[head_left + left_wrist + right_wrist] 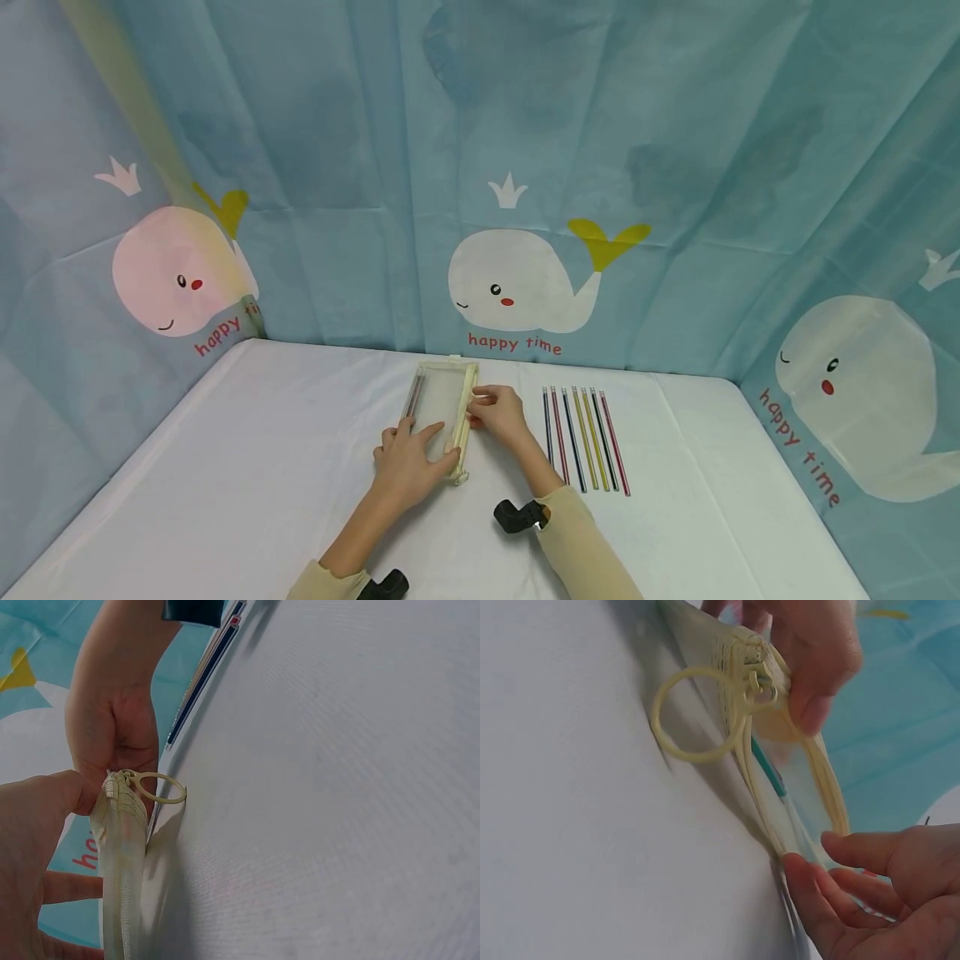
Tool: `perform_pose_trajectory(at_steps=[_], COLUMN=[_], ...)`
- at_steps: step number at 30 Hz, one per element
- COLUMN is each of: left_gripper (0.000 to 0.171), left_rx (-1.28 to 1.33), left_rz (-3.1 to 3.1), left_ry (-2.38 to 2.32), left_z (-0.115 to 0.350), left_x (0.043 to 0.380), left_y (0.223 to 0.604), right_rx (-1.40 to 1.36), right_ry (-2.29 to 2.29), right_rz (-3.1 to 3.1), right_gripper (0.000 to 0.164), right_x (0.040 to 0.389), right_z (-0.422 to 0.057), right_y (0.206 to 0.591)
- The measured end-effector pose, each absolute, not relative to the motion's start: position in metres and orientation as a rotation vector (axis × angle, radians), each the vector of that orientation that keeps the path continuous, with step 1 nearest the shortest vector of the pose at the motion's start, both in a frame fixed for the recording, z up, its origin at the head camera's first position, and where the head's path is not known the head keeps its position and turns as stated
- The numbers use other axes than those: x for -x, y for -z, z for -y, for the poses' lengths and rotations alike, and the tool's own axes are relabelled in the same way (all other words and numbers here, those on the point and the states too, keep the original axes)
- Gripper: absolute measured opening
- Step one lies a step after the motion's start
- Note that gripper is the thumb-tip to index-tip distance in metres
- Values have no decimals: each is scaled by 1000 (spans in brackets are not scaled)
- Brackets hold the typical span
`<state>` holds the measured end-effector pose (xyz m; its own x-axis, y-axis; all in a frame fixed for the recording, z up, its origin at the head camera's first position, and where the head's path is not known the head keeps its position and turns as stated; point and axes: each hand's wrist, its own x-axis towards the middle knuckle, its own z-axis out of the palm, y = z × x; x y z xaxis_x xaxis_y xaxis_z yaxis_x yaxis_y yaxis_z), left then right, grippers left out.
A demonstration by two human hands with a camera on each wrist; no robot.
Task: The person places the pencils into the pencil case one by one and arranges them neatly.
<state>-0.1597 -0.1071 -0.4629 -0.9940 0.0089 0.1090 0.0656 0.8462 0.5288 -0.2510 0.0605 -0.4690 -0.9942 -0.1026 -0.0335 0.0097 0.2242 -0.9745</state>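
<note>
A translucent zip pencil case with cream edging lies on the white table, with slim dark pencils showing inside along its left side. My left hand spreads across the near half and holds the case, thumb at the zipped edge. At the right edge, my right hand pinches the rim of the opening between thumb and fingers. The right wrist view shows the zip parted, with a teal pencil inside. A cream ring pull hangs at the near end. Whether the right fingers also touch a pencil is hidden.
Several pencils in blue, red, yellow and green lie side by side right of the case, partly behind the right forearm. Black wrist mounts sit on both arms. A blue whale-print curtain hangs behind the white tabletop.
</note>
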Motion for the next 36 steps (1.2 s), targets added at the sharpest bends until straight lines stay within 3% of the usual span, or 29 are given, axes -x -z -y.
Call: perform_pose_trajectory(at_steps=[36], left_gripper=[58], left_rx=[43], left_rz=[2915], left_ry=[897], left_z=[102], left_x=[166], left_y=[463], right_rx=[89], right_ry=[1656], right_rz=[-2835], right_gripper=[37], right_x=[234], right_z=[-135], right_y=[454])
